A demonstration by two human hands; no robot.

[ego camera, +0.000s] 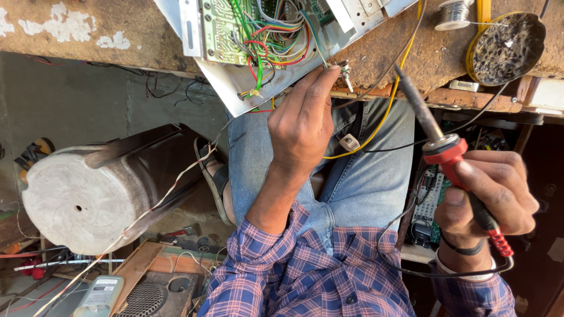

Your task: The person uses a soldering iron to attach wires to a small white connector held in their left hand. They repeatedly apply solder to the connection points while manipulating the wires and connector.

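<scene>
Worn wooden workbench [88, 35], seen from above, with a white metal chassis [235, 88] overhanging its front edge. Inside the chassis sits a green circuit board [220, 29] crossed by a bundle of coloured wires [276, 35]. Left hand [302, 126]: fingers closed in a narrow pinch on a small metal component [345, 71] at the chassis edge, just beside the bench lip. Right hand [490, 199]: wrapped around the red grip of a soldering iron [446, 147], its dark barrel slanting up and left, tip near but apart from the pinched component. A yellow wire [385, 114] runs from the bench down across the blue-jeaned lap [364, 182]. On the bench at upper right lie a spool of solder wire [452, 14] and a round dish with dark residue [508, 47]. To the left, on the floor, lies a large grey cylinder [88, 199]; a sandalled foot [214, 179] rests beside it.
</scene>
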